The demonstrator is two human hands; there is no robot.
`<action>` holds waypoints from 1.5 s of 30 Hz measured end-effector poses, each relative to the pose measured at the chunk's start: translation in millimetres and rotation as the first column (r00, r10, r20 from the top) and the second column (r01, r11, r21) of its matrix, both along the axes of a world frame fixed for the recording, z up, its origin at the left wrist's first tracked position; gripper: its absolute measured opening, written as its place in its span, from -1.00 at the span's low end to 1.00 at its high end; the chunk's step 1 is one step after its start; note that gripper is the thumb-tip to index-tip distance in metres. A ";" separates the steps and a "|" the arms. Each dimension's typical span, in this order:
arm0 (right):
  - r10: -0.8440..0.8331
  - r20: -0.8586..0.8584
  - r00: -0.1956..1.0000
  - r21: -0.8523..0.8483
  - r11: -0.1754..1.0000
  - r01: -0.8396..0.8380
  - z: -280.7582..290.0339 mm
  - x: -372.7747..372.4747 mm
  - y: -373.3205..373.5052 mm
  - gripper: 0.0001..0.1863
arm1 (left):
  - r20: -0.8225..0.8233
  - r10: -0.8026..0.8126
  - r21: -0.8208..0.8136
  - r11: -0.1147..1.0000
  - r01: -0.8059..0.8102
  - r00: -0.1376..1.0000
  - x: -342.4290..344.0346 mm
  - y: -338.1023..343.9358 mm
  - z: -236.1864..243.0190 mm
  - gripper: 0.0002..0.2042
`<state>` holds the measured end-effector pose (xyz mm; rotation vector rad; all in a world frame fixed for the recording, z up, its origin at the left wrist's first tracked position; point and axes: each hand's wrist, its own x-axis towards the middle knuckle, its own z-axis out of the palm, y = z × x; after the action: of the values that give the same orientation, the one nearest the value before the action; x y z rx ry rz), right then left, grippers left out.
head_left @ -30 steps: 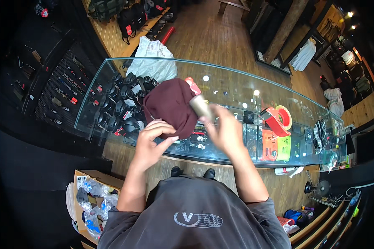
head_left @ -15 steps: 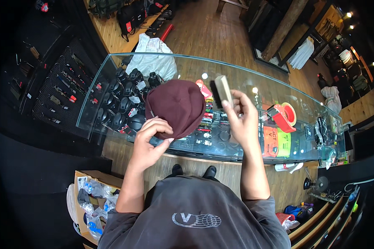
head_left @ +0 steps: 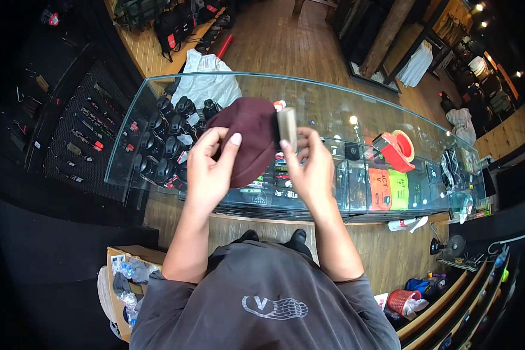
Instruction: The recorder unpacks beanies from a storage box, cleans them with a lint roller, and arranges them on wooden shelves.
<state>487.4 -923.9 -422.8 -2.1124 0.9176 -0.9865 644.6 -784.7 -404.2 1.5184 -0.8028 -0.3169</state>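
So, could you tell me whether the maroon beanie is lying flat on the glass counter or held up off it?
Held up. The maroon beanie is gripped by the left hand above the glass counter, while the right hand holds a small grey block beside it.

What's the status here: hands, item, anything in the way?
Left hand gripping maroon beanie over the glass counter. Right hand holding small tan rectangular tag against it. Red tape dispenser off to the right, not interfering.

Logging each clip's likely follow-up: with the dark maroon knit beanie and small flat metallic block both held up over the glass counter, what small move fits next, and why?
Probably bring the small flat metallic block onto the dark maroon knit beanie. The right hand pinches the block upright at the beanie's edge, while the left hand grips the fabric above the glass counter.
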 end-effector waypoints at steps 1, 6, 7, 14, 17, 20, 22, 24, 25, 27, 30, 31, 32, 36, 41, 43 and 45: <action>0.029 0.137 0.990 0.071 0.997 -0.039 -6.8 0.9 -5.7 -0.57 | -0.001 -0.015 -0.142 0.990 0.014 1.000 2.9 -4.1 -11.4 -0.80; 0.324 0.093 0.941 -0.238 0.925 -0.295 23.5 -4.6 13.4 -0.55 | -0.221 -0.184 -0.241 0.962 0.129 0.958 0.0 0.5 -10.8 -0.76; 0.179 0.030 0.983 -0.179 0.969 -0.171 24.2 -2.2 6.5 -0.56 | -0.255 -0.207 -0.259 0.956 0.139 0.945 -6.6 1.8 -7.4 -0.76; 0.445 0.048 0.894 -0.351 0.845 -0.402 38.0 -22.0 -13.6 -0.54 | -0.302 -0.207 -0.348 0.933 0.095 0.931 -32.7 -2.4 -24.4 -0.79; 0.180 0.159 0.971 -0.234 0.962 -0.140 50.3 -27.9 -46.7 -0.54 | -0.183 -0.115 -0.311 0.949 0.054 0.976 -46.8 -1.4 -19.0 -0.79; 0.716 0.149 0.682 -0.117 0.698 -0.707 64.9 -53.9 -39.8 -0.54 | -0.204 -0.138 -0.355 0.933 0.058 0.969 -58.9 -8.3 -16.3 -0.79; 0.661 0.074 0.747 -0.146 0.748 -0.647 62.2 -54.1 -44.1 -0.56 | -0.146 -0.130 -0.371 0.926 0.067 0.981 -67.0 -10.0 -13.8 -0.79; 0.356 0.190 0.915 -0.273 0.914 -0.299 46.1 -48.8 -66.0 -0.57 | -0.221 -0.112 -0.356 0.934 0.027 0.969 -76.6 -16.1 -14.3 -0.78; 0.189 0.194 0.963 -0.235 0.962 -0.142 42.4 -52.9 -75.5 -0.57 | -0.172 -0.054 -0.338 0.941 -0.007 0.984 -81.9 -20.4 -15.0 -0.78; 0.320 0.229 0.919 -0.131 0.946 -0.297 39.7 -67.5 -76.5 -0.58 | -0.120 0.013 -0.315 0.948 -0.051 0.993 -90.5 -27.2 -17.1 -0.78; 0.767 0.151 0.624 -0.112 0.640 -0.760 48.5 -94.3 -54.3 -0.58 | -0.182 0.121 -0.306 0.936 -0.173 0.976 -102.9 -31.9 -18.1 -0.79; 0.753 0.102 0.650 -0.034 0.655 -0.755 45.4 -101.8 -53.4 -0.57 | -0.148 0.127 -0.329 0.929 -0.170 0.981 -106.2 -32.1 -15.9 -0.80; 0.679 0.113 0.725 -0.085 0.734 -0.674 39.6 -104.2 -63.0 -0.58 | -0.112 0.135 -0.356 0.919 -0.167 0.984 -108.6 -34.8 -11.5 -0.80; 0.261 0.176 0.949 -0.121 0.963 -0.242 27.1 -109.2 -102.2 -0.59 | -0.017 0.183 -0.298 0.938 -0.180 0.983 -114.3 -41.4 -8.9 -0.81; 0.592 0.001 0.806 -0.406 0.737 -0.541 30.1 -116.3 -98.1 -0.61 | -0.006 0.145 -0.258 0.956 -0.142 0.989 -120.3 -42.4 -5.0 -0.81; 0.159 0.187 0.969 -0.256 0.961 -0.109 16.2 -110.9 -116.6 -0.60 | -0.026 0.115 -0.254 0.960 -0.117 0.993 -118.6 -41.3 -0.9 -0.81; 0.096 0.295 0.951 -0.144 0.988 -0.055 26.1 -108.7 -116.7 -0.61 | -0.016 0.114 -0.246 0.962 -0.115 0.993 -113.8 -42.4 1.4 -0.82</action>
<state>378.7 -1040.6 -396.7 -2.0135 0.6289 -1.3181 530.9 -827.2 -402.8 1.3230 -0.7210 -0.1268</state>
